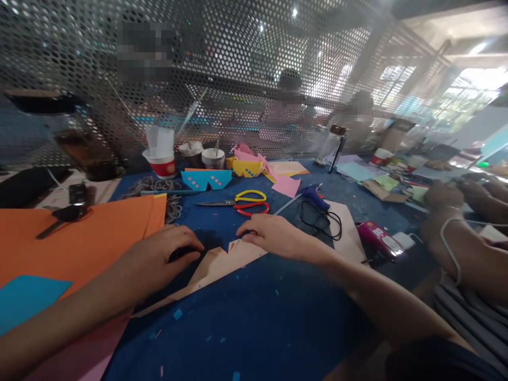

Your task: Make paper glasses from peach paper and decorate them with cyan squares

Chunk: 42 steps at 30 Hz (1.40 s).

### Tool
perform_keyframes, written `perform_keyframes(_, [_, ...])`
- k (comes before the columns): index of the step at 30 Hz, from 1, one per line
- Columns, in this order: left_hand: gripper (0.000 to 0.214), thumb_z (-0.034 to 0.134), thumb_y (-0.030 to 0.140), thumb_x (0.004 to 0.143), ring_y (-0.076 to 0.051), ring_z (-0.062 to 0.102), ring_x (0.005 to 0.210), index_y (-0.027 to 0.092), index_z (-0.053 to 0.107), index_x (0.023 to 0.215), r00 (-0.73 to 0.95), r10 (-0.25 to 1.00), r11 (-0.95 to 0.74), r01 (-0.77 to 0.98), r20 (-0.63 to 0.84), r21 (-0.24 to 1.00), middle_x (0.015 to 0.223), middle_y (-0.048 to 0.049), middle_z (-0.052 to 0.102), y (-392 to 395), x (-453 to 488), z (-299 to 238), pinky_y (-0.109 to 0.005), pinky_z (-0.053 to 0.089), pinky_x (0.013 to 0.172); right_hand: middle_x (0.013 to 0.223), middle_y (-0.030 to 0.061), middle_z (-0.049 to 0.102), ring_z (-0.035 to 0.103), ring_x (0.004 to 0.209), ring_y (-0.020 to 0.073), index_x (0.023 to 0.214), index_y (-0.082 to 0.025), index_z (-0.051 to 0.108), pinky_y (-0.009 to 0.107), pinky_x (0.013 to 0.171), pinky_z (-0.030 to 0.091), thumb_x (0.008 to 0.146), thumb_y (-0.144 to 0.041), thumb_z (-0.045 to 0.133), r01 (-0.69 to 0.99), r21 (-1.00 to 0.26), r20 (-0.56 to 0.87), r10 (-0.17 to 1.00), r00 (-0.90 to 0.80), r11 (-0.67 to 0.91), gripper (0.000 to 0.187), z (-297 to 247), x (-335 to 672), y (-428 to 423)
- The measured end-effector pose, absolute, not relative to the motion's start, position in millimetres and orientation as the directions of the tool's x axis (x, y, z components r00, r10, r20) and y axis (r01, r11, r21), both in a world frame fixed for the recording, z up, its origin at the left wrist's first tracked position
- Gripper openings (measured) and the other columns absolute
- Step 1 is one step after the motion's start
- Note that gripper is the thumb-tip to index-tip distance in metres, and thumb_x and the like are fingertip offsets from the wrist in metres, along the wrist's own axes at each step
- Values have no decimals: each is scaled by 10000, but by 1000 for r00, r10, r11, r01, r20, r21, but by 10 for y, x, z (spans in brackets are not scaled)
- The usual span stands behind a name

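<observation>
A cut strip of cream paper lies slantwise on the blue table, with a small notch in its upper edge. My left hand hovers at the strip's left side, thumb and fingers curved apart around nothing. Over the strip's right end rests my right hand, palm down, its fingers loosely bent and apart; their contact with the paper is partly hidden. Just beyond it lie scissors with one yellow and one red handle, blades pointing left.
Orange sheets and a blue sheet lie left. Behind are a blue paper mask shape, grey yarn and paper cups. A blue glue gun with black cord lies right, near another person's arm.
</observation>
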State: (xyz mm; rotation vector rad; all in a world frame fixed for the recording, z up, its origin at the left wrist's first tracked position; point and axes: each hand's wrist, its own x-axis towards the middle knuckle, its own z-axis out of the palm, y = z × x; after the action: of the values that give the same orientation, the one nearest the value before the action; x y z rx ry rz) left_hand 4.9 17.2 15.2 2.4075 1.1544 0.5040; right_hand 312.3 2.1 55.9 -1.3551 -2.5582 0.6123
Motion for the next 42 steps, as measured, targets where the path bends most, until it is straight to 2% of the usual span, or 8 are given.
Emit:
perform_keyframes(5, [287, 581, 468, 992, -311, 710, 1040, 282, 799, 998, 599, 789, -567, 625, 135, 537, 1067, -73, 791, 176, 41, 128, -483, 552, 921, 1078, 38, 756, 684, 1021, 198, 1122, -237, 784, 319, 891, 480, 1094, -295, 646, 726, -430, 52, 817, -574, 537, 152, 428, 3080, 32])
perform_keyframes(9, [263, 591, 461, 1010, -304, 696, 1060, 288, 788, 1024, 608, 781, -577, 614, 143, 539, 1090, -63, 778, 180, 19, 98, -484, 536, 943, 1024, 28, 733, 667, 939, 175, 1076, -223, 773, 297, 828, 464, 1075, -308, 685, 714, -465, 63, 824, -564, 524, 122, 402, 3044, 11])
perform_keyframes(14, [249, 591, 451, 1014, -298, 683, 1065, 296, 785, 1016, 610, 780, -577, 611, 142, 543, 1094, -58, 764, 149, 26, 102, -468, 527, 940, 999, 26, 739, 671, 920, 169, 1029, -203, 749, 286, 789, 441, 1044, -246, 715, 722, -475, 50, 834, -549, 504, 58, 394, 3025, -5])
perform_keyframes(19, [231, 600, 411, 1002, -294, 682, 1069, 298, 801, 988, 607, 777, -586, 601, 167, 544, 1099, -58, 754, 122, 78, 77, -473, 525, 952, 974, 23, 737, 670, 890, 163, 982, -189, 733, 278, 759, 417, 1041, -283, 735, 728, -482, 31, 839, -543, 489, 111, 422, 3007, -14])
perform_keyframes(28, [214, 607, 373, 1004, -276, 707, 1055, 299, 808, 997, 610, 764, -606, 568, 209, 556, 1093, -52, 768, 119, 75, 43, -459, 545, 954, 971, 23, 734, 662, 864, 158, 983, -182, 714, 283, 747, 418, 1038, -252, 728, 744, -478, -5, 846, -534, 467, 90, 461, 3000, -66])
perform_keyframes(34, [242, 608, 440, 1016, -285, 719, 1068, 299, 805, 1019, 589, 794, -537, 564, 149, 627, 1115, -65, 792, 163, 46, 91, -477, 542, 991, 1024, 34, 732, 662, 948, 178, 967, -185, 698, 296, 800, 431, 1028, -258, 743, 712, -487, 44, 828, -559, 507, 104, 446, 3037, -77])
perform_keyframes(37, [265, 618, 483, 999, -296, 727, 1067, 309, 817, 1012, 555, 826, -466, 569, 102, 677, 1110, -69, 800, 177, 45, 138, -470, 550, 971, 1009, 28, 741, 659, 904, 175, 957, -197, 700, 297, 773, 424, 1019, -262, 747, 716, -496, 26, 833, -553, 491, 102, 432, 3043, -66])
perform_keyframes(42, [255, 619, 460, 987, -291, 737, 1048, 311, 825, 1006, 512, 857, -396, 594, 50, 700, 1109, -66, 807, 169, 38, 181, -436, 552, 931, 948, 12, 757, 666, 828, 160, 993, -198, 724, 286, 721, 410, 1003, -235, 738, 715, -553, -21, 851, -525, 428, 41, 450, 3026, -62])
